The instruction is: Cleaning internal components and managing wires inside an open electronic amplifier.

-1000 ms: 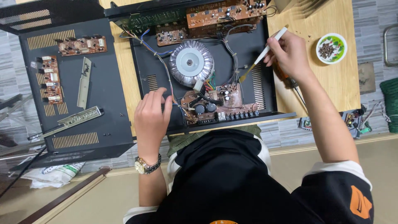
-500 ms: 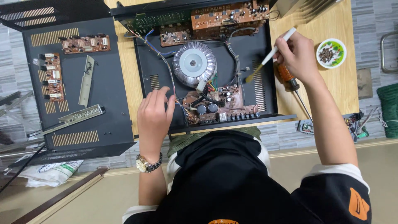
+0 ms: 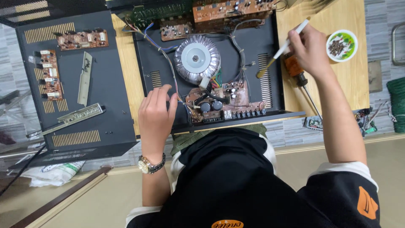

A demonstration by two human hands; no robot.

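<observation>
We rest left hand (image 3: 157, 116) flat, fingers spread, on open black metal chassis (image 3: 270, 50) atop wooden counter (image 3: 333, 80). Right hand (image 3: 310, 50) grip pinches white-handled brush (image 3: 282, 48), bristles over chassis vent slots, near grey ring-shaped transformer (image 3: 197, 59).

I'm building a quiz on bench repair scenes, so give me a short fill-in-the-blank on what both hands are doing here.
1. The right hand holds a white-handled ____ over the open chassis.
2. The left hand rests flat on the chassis and wears a ____ on its wrist.
3. The round silver transformer lies between the two ____.
4. A small ____ of screws sits on the wooden table.

Missing words: brush; watch; hands; bowl
</observation>
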